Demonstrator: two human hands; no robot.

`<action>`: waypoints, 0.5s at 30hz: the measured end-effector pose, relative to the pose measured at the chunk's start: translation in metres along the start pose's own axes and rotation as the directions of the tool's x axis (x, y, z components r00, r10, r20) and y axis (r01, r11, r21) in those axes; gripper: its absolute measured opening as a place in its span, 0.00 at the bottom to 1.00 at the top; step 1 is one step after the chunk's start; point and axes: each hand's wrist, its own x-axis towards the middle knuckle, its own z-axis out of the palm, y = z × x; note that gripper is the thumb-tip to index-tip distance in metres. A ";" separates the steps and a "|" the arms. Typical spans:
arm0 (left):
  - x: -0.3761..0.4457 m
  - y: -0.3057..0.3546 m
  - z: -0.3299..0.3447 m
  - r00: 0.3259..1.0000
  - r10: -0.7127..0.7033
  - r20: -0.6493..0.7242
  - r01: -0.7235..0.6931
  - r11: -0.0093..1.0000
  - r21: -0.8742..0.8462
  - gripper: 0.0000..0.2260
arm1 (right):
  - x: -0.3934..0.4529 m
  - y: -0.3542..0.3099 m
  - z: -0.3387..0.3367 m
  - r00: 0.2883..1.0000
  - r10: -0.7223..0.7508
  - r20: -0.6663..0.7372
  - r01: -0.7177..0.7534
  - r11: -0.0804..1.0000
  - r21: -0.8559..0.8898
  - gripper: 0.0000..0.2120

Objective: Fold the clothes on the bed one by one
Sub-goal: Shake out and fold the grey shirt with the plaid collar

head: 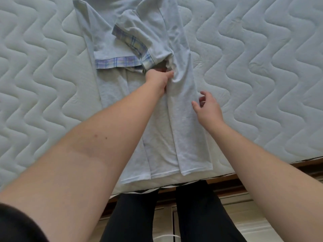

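A pale blue shirt with plaid-trimmed short sleeves lies lengthwise on the quilted mattress, both long sides folded in toward the middle, hem at the near edge. The two sleeves lie folded over the upper part. My left hand reaches to the shirt's middle and pinches a bunched fold of the right-hand flap just below the sleeves. My right hand hovers over the right-hand flap, fingers spread and curled, holding nothing.
The near edge of the mattress runs along the bottom right, with a wooden bed frame below it. My legs in black trousers stand against the bed on a light floor.
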 end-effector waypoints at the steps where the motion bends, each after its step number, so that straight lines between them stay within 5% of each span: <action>1: 0.003 0.000 0.000 0.999 0.031 -0.044 -0.031 0.999 -0.014 0.16 | 0.007 -0.004 0.000 1.000 0.004 -0.004 -0.004 1.000 0.010 0.24; 4: 0.008 -0.009 -0.010 0.977 0.134 -0.168 -0.114 0.986 0.124 0.13 | 0.028 -0.015 0.000 1.000 0.013 -0.020 -0.012 1.000 0.022 0.25; 8: 0.010 -0.023 -0.023 0.964 0.209 -0.161 -0.153 0.940 0.304 0.10 | 0.057 -0.035 0.001 1.000 -0.009 -0.027 0.010 1.000 0.015 0.26; 15: 0.026 0.003 -0.004 0.980 0.157 -0.125 -0.133 0.974 0.183 0.25 | 0.110 -0.077 0.001 1.000 0.013 -0.024 -0.012 0.999 0.034 0.19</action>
